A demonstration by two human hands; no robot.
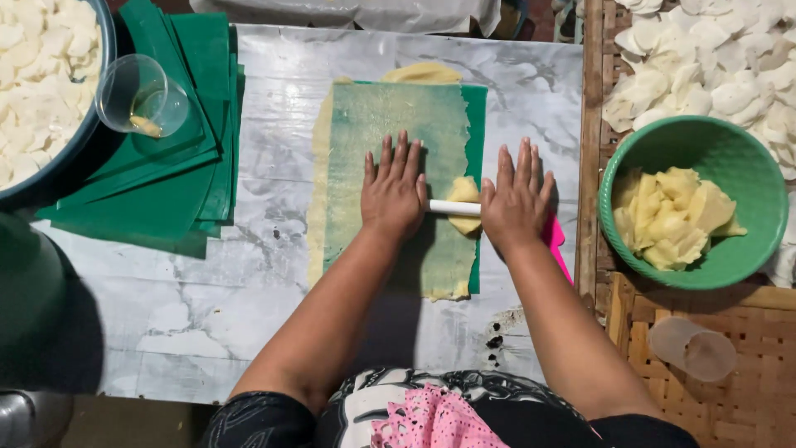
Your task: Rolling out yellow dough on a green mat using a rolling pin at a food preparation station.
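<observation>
Marble-patterned table point(207, 274) | left hand point(393, 192), right hand point(516, 202): flat, fingers spread, pressing white rolling pin point(453, 207) | pin lies across yellow dough point(463, 192) on green sheet point(390, 124) | green bowl point(750, 166) right | stacked sheets point(166, 182) far left.

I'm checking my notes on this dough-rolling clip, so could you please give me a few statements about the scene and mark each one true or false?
1. Both hands press flat on a white roller. True: the left hand and right hand lie palm down over its ends.
2. The green bowl is empty. False: it holds yellow dough pieces.
3. The dough is being rolled under a green sheet. True: thin dough shows along the sheet's edges.
4. The clear cup stands upright on the marble. False: it lies tipped on a stack of green sheets.
5. A yellow dough lump sits between the hands. True.
</observation>
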